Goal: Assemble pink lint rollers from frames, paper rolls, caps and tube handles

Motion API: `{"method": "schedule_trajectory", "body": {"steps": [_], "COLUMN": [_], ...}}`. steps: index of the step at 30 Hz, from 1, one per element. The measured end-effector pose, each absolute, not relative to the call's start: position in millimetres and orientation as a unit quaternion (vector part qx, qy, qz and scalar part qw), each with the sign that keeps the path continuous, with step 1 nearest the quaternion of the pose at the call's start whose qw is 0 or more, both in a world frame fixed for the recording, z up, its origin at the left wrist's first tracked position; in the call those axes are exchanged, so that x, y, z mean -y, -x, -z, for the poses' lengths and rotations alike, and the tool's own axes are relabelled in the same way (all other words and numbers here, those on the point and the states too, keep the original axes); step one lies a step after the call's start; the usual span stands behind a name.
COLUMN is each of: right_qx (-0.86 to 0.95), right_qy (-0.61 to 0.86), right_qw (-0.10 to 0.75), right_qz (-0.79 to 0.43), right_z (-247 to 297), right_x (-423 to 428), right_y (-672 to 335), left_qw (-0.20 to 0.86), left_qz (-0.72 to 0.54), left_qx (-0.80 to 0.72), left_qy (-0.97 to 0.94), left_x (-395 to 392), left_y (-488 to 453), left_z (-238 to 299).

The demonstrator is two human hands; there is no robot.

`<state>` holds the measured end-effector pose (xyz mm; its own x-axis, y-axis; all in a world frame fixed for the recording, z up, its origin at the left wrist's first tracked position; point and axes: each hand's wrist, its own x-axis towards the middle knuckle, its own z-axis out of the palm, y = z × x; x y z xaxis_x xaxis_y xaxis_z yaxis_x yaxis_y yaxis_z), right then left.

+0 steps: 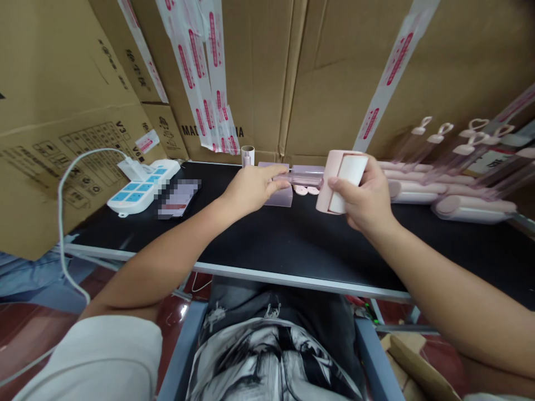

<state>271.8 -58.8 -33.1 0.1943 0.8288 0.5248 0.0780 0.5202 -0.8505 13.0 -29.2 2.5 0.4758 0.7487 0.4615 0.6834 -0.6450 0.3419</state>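
My right hand (pixel 368 197) is closed round a pink lint roller head (pixel 340 178) with a white paper roll in it, held just above the black table (pixel 267 239). My left hand (pixel 253 186) pinches the end of a clear pink handle (pixel 303 178) that runs toward the roller head. Under the left hand lies a pale lilac box or block (pixel 281 197). Two small pink round caps (pixel 306 190) lie on the table between the hands.
A white and blue power strip (pixel 142 186) with a cable, and a phone (pixel 178 197), lie at the table's left. Several finished pink rollers (pixel 472 209) and clear handles with heart ends lie at the right. Cardboard boxes (pixel 62 106) wall the back and left. A small tube (pixel 247 156) stands at the rear.
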Motion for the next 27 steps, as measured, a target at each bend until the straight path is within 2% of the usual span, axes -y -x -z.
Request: {"method": "schedule_trajectory", "body": {"steps": [3,5,10,15,23,27], "right_qx": [0.595,0.587,0.545,0.569,0.555,0.552], "right_qy": [0.403,0.408,0.399,0.408,0.413,0.402], "right_qw": [0.67,0.677,0.702,0.68,0.685,0.695], "right_qz": [-0.188,-0.173,-0.226,-0.218,-0.229,-0.225], "right_z": [29.1,25.4,24.1,27.0,21.1,18.2], "right_x": [62.4,60.2,44.6,43.2,47.3,46.6], "right_y": [-276.6,-282.5,-296.3,-294.5,-291.9,-295.1], "left_qw": [0.122,0.142,0.098,0.148,0.168,0.142], "left_qz": [-0.3,-0.273,-0.22,-0.24,-0.287,-0.188], "left_qx": [-0.426,-0.428,-0.425,-0.464,-0.451,-0.384], "left_qy": [-0.845,-0.85,-0.872,-0.84,-0.828,-0.893], "left_x": [19.2,9.8,-13.0,-21.0,-20.1,6.8], "left_y": [-4.4,3.4,15.6,11.2,1.7,-9.4], "left_z": [-3.6,-4.0,-2.1,0.2,-1.3,-2.1]}}
